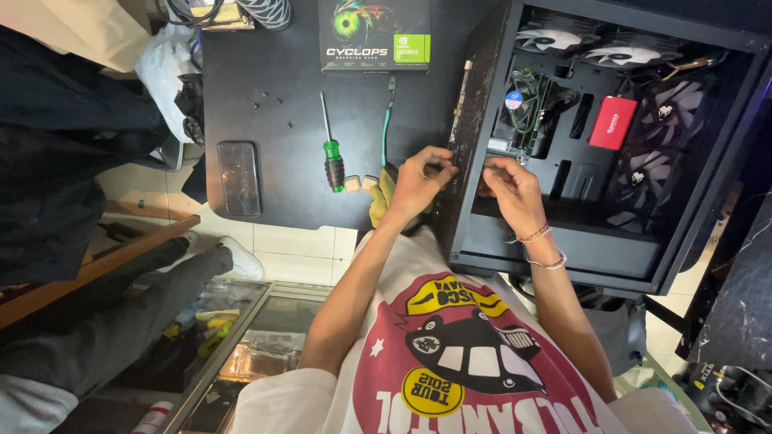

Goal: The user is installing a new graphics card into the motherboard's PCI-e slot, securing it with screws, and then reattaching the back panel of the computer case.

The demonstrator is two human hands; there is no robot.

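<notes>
Two bare hands worked at the rear edge of an open black computer case (563,249) that lay on its side at the right of a dark table (265,104). From the head camera, the left hand (420,183) sat outside the case, its fingers curled against the back panel edge (465,104), pinching something too small to make out. The right hand (508,186) reached inside the case just across that same edge, fingers bent and closed on a small part that could not be told. Both hands were near each other, with the panel edge between them.

Inside the case, a motherboard area with a round cooler (519,100) stood above the right hand, and a red rectangular drive (612,122) lay further right. Pale fans (547,38) lined the top, and dark fans (674,104) stood along the right wall.

On the table, a green-handled screwdriver (330,149) lay left of the left hand, well clear of it, with a thin green-shafted tool (387,120) beside it. A smartphone (239,178) lay face up further left, a few loose screws (269,100) above it. A graphics card box (375,34) rested at the table's far edge. A yellow cloth (379,197) hung by the left wrist.
</notes>
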